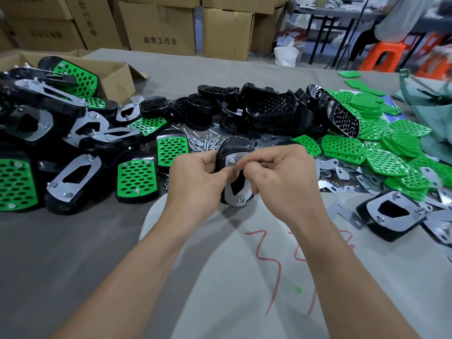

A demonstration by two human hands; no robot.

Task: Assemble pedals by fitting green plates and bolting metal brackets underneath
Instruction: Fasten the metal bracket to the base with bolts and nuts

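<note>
- Centrally, just above mid-frame, a black pedal [233,146] is held off the table [73,253] with its underside towards the camera; a metal bracket [232,194] lies flat against that underside
- left hand [195,177] grips the pedal's left edge; its fingers are curled round the far side and the thumb presses on the bracket
- right hand [281,177] meets it from the right; thumb and forefinger pinch a small fastener [232,162] at the bracket's upper end, the other fingers curled loosely below; whether it is a nut or a bolt head is too small to tell
- loose bolts [203,143] lie scattered on the table just behind the hands
- bare black pedal bodies [256,108] are heaped at upper centre; green plates [381,148] are piled at the right edge, with spare brackets [342,172] strewn beside them
- assembled pedals [137,179] crowd the left side, some green face up, some bracket up; one more [391,214] lies bracket up at lower right
- an open cardboard box [115,74] stands at upper left
</note>
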